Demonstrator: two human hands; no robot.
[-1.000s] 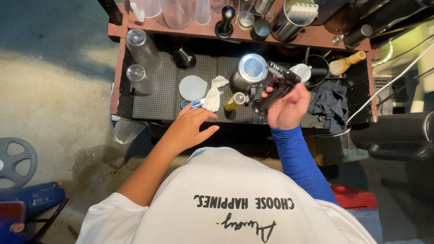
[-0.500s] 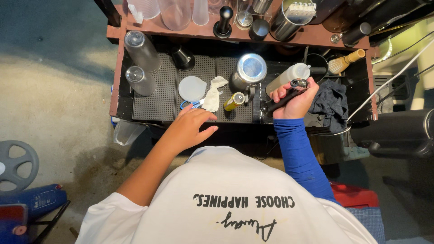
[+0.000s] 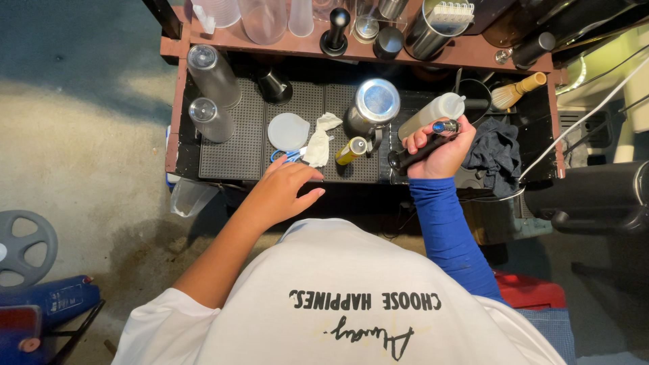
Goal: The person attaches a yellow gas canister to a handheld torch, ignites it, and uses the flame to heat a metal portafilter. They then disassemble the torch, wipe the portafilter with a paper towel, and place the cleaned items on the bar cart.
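Observation:
My right hand (image 3: 441, 150), in a blue sleeve, is closed around a black stick-shaped tool (image 3: 411, 154) with a shiny blue end, held above the right part of the black mat (image 3: 230, 152). Just behind it lies a white squeeze bottle (image 3: 430, 116). My left hand (image 3: 282, 192), bare-armed, rests with fingers spread on the mat's front edge, holding nothing. Nearest to it are blue scissors (image 3: 287, 157), a crumpled white tissue (image 3: 318, 139) and a round white lid (image 3: 288, 130). A small yellow bottle (image 3: 351, 150) lies between my hands.
A steel jug (image 3: 373, 107) stands mid-mat. Two clear shakers (image 3: 211, 94) are at the left, a dark cloth (image 3: 497, 152) and a bamboo whisk (image 3: 517, 90) at the right. Cups and tins line the brown back shelf (image 3: 473, 54). Cables run at the right.
My right hand has tipped the black tool lower and shifted slightly right, uncovering the white squeeze bottle. My left hand has stayed at the mat's edge.

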